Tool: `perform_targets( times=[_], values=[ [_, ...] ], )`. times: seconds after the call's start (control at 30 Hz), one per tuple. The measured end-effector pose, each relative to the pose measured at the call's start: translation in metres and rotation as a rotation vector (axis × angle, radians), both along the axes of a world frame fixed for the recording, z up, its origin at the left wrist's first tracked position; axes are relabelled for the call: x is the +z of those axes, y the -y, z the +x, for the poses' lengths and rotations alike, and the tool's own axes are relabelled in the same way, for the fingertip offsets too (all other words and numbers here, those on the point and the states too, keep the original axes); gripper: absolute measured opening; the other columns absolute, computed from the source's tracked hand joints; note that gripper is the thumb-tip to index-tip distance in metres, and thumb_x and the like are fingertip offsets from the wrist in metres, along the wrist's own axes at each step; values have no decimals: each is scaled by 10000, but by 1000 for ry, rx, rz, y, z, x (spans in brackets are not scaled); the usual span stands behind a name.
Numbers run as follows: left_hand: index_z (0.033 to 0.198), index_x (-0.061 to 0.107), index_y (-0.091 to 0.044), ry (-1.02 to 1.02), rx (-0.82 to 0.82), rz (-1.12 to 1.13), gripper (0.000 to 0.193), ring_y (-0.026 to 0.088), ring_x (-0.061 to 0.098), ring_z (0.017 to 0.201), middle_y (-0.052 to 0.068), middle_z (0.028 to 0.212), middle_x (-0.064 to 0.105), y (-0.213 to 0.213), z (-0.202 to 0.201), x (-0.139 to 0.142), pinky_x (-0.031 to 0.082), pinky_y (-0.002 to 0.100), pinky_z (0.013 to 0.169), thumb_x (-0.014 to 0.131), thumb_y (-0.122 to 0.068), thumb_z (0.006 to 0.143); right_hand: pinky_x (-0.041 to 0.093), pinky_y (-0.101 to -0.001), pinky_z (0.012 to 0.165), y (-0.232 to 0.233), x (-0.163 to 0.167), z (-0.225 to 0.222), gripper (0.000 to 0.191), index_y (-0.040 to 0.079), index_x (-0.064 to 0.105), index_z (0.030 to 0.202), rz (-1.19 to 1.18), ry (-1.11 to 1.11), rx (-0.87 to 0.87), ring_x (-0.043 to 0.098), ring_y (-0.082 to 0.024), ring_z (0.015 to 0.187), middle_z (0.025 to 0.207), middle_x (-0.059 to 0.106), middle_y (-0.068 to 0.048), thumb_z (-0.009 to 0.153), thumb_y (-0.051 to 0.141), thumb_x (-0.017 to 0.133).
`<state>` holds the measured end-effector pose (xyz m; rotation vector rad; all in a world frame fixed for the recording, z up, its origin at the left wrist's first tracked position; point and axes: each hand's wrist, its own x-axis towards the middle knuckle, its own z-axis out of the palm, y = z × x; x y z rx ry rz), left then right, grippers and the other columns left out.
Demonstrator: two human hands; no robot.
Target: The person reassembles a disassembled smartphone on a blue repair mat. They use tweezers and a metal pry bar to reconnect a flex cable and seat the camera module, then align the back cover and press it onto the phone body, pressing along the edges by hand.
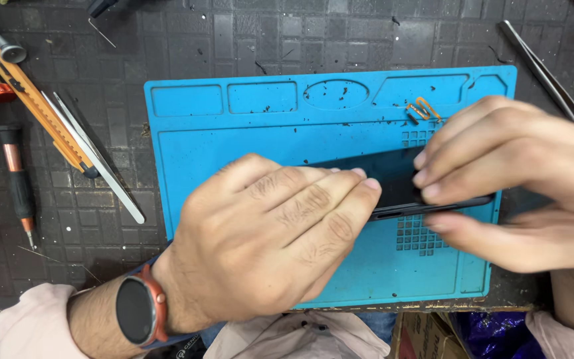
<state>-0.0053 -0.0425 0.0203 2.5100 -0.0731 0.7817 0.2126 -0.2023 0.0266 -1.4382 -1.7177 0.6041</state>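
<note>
Counter [167,40] of dark, gridded matting carried everything; on it, beneath both hands, lay a blue silicone work mat [234,133] with shallow trays along its far edge. Above the mat, the left hand [267,246] and the right hand [519,179] held a black phone [393,173] between them, tilted with its long edge up; the left grip closed over its near end, fingers flat on the glass, while the right grip pinched the other end between thumb and fingertips. It looked thin, stiff, light, smooth enough to slip, and its glass probably fragile; the side edges seemed the safest hold. Left of the left grip lay a utility knife [31,100], screwdrivers [18,179] and a metal spudger [97,156]; beyond the right grip, tweezers [543,73] and a small orange clip [425,108].
</note>
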Motion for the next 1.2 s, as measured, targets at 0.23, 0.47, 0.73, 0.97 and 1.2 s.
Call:
perform_targets(
  times=[0.23, 0.47, 0.73, 0.97, 1.2],
  values=[
    [1028, 738, -17, 30, -33, -46, 158, 146, 735, 876, 40, 945, 750, 0, 2, -7, 518, 278, 693, 784, -41, 879, 570, -299, 700, 2, -5, -2, 319, 40, 650, 861, -64, 46, -10, 720, -216, 855, 887, 694, -92, 679, 98, 906],
    [956, 747, -55, -9, -60, -176, 139, 146, 739, 863, 21, 946, 757, -3, 3, -9, 536, 284, 710, 820, -63, 838, 534, -294, 674, 4, -9, 3, 322, 95, 616, 788, -150, 53, 14, 701, -181, 800, 863, 695, -56, 689, 186, 907],
    [797, 737, -95, -144, -38, -452, 141, 155, 731, 773, 12, 894, 769, -1, 4, -8, 510, 295, 593, 852, -123, 723, 527, -294, 694, 4, -11, 2, 320, 100, 638, 810, -160, 58, 43, 696, -174, 806, 855, 689, -28, 689, 216, 910],
    [796, 737, -97, -149, -35, -476, 138, 151, 736, 784, 13, 890, 769, 0, 4, -8, 531, 291, 608, 850, -116, 718, 521, -314, 717, 2, -12, 2, 318, 101, 661, 844, -153, 80, 66, 692, -167, 801, 867, 693, -15, 692, 223, 912],
    [832, 714, -48, -154, -69, -552, 166, 187, 752, 817, 51, 907, 766, -4, 6, -7, 586, 300, 700, 840, -101, 738, 547, -346, 743, 2, -9, -2, 325, 48, 680, 890, -109, 97, 36, 701, -218, 822, 897, 700, -65, 691, 203, 886]
  ],
)
